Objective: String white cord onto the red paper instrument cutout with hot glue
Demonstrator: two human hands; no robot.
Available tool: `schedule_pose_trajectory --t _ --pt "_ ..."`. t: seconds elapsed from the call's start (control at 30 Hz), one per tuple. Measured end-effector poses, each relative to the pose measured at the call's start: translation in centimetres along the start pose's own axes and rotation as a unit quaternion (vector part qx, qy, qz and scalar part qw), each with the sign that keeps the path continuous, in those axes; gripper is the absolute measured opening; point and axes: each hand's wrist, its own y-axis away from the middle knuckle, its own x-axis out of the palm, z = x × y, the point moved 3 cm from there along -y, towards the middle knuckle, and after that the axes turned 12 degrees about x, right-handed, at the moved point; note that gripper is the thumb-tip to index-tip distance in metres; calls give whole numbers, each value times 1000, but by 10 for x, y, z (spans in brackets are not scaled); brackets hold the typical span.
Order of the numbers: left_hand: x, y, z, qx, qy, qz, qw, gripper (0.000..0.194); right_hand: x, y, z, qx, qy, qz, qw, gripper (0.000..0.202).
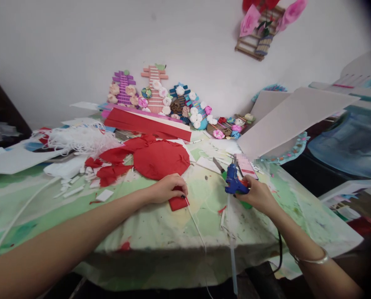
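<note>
My left hand (168,189) presses down on a small folded red foam piece (178,203) near the middle of the table (160,226). A thin white cord (195,224) runs from beside that piece toward the table's near edge. My right hand (258,194) grips a blue glue gun (235,182), its nozzle pointing away from me and its black cable trailing off the near edge. A clear glue stick (232,245) lies just in front of the gun. A large red foam round (160,158) lies behind my left hand.
Long red foam strips (148,123), a heap of white strands (76,139) and white scraps cover the left side. Paper-flower ornaments (173,104) line the wall. A phone (246,166) and scissors (219,166) lie near the gun; grey boards (285,118) lean at right.
</note>
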Motion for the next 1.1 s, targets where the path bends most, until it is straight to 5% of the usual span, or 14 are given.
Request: schedule_pose_trajectory --t 0.23,0.37,0.57,0.8,1.1 --pt "0 0 1 -5 7 -4 1000 10 -2 -64 6 -62 -75 -52 994 28" --pt "-1 1 1 -2 32 -21 999 12 -9 -73 7 -57 -157 -88 982 28" --pt "0 4 2 4 20 -32 999 12 -21 -27 25 -67 -397 -4 915 26" --pt "1 5 9 41 -4 -45 998 10 14 40 44 -5 -481 211 851 30" --pt "1 5 11 29 6 -47 998 9 40 84 60 71 -409 307 856 29"
